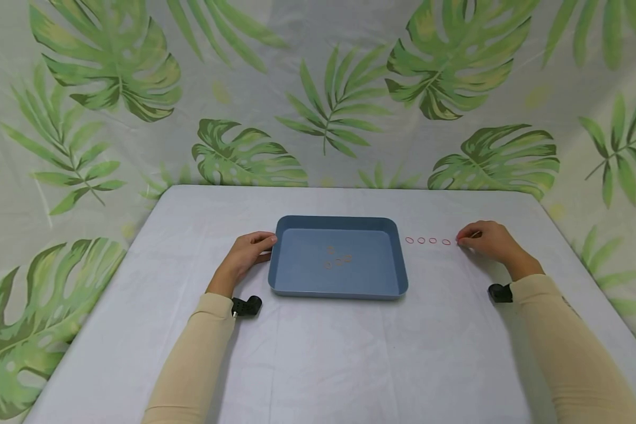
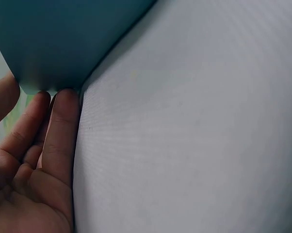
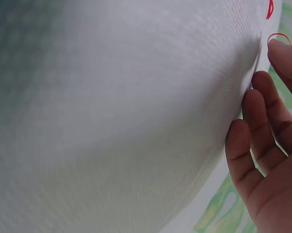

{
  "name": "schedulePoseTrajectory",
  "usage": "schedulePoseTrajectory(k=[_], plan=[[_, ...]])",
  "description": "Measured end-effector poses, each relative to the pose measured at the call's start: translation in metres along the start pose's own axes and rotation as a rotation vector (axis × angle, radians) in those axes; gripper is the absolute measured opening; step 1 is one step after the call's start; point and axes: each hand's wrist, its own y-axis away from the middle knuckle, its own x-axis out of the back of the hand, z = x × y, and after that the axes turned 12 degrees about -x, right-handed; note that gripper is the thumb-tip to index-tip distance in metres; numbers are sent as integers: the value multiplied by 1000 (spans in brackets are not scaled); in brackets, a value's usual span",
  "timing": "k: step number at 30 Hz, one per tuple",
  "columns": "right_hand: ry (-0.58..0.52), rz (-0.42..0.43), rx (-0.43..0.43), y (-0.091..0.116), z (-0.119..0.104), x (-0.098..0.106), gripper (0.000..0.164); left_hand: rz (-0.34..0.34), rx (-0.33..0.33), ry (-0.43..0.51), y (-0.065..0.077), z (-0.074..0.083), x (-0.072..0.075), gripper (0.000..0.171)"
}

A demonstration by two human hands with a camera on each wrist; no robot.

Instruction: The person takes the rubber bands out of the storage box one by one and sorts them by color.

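Observation:
A blue-grey rectangular tray [image 1: 339, 287] lies on the table, with several thin tan rubber bands [image 1: 338, 261] near its middle. My left hand [image 1: 249, 253] touches the tray's left side. Its fairly straight fingers [image 2: 58, 131] meet the tray's outer wall, and the thumb is at the rim. Right of the tray, several thin red rubber bands [image 1: 421, 240] lie in a row. At the row's right end my right hand [image 1: 484, 240] pinches a red rubber band [image 3: 279, 35], whose loop shows above the thumb tip. The other fingers rest on the cloth.
A white cloth [image 1: 328, 353] covers the table. Behind it hangs a leaf-patterned curtain [image 1: 350, 159], which also shows at both sides. A small black camera [image 1: 247, 305] sits on the left wrist, another black camera [image 1: 500, 292] on the right.

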Motion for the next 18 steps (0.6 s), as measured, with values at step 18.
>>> schedulePoseTrajectory(k=[18], plan=[[7, -15, -36, -1, 5, 13, 31, -1, 3, -14, -2, -2, 0, 43]])
